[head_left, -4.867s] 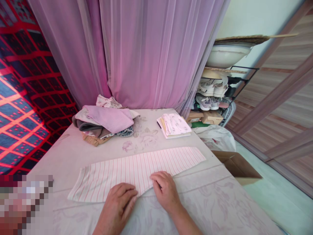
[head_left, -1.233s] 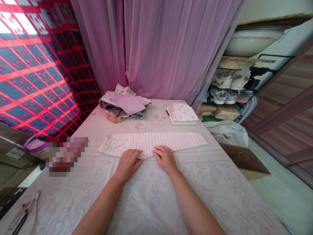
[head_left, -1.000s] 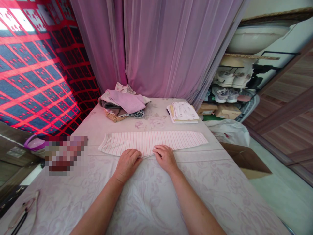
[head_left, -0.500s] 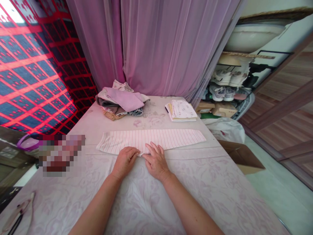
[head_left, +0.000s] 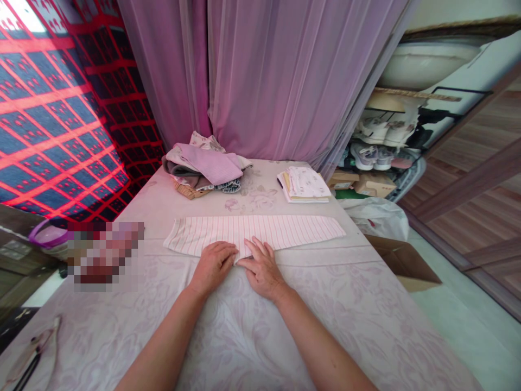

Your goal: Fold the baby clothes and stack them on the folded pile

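1. Across the middle of the floral-covered surface, a pink-striped cloth is stretching left to right, lying long and mostly flat.
2. The left hand is curling its fingers down onto the cloth's near edge, a bit left of the middle. Its thumb is mostly hiding from view, so I can't tell if it's actually pinching fabric. The right hand is resting just beside it, fingers spreading loosely over the stripes and not clenching anything.
3. Biggest risk imo: both hands are sitting close together mid-edge, so nothing is pinning the left and right ends. One uneven pull toward the near side and the middle could be bunching while the ends are swinging crooked.
4. The left end is already showing small ripples, so pressing down there could be setting creases.
5. Lesser worry: the folded stack is sitting near the right edge at the far end, so a hard tug on the cover could be nudging it off. The clothes pile at far left is looking loose too.
6. Writing: no brand is coming through readable, on the cardboard boxes or the sneakers. The white plastic bag is showing one small red mark, nothing legible.
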{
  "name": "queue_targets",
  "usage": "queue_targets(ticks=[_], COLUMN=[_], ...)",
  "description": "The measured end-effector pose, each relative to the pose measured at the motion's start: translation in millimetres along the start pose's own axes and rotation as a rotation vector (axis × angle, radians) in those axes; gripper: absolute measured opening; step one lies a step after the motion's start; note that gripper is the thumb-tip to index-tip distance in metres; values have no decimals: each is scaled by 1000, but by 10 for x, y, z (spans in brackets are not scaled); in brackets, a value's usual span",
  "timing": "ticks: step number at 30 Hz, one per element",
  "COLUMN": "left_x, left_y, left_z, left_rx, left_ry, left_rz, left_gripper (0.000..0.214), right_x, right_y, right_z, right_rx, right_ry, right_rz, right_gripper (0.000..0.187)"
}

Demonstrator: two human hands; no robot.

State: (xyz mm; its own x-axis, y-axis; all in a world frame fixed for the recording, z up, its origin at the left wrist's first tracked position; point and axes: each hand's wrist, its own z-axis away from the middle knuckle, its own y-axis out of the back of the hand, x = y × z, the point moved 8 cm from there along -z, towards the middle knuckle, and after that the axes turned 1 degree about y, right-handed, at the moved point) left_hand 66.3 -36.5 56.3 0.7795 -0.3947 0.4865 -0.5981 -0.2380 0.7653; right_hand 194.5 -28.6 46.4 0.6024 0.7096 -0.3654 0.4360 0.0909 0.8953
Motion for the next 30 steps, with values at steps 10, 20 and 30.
queue_targets(ticks=[10, 20, 30], left_x=[4, -42, -2], left_y=[4, 2, 4], left_z=[5, 9, -3], left_rx=[-3, 11, 4], left_ry=[-1, -8, -13], left_rz=[-28, 33, 19], left_gripper=[20, 23, 22], right_x=[7, -20, -62], right_y=[-15, -3, -11], right_z=[5, -16, 14], right_rx=[-11, -14, -42], right_ry=[13, -32, 35], right_rz=[-1, 50, 28], right_gripper=[39, 29, 29])
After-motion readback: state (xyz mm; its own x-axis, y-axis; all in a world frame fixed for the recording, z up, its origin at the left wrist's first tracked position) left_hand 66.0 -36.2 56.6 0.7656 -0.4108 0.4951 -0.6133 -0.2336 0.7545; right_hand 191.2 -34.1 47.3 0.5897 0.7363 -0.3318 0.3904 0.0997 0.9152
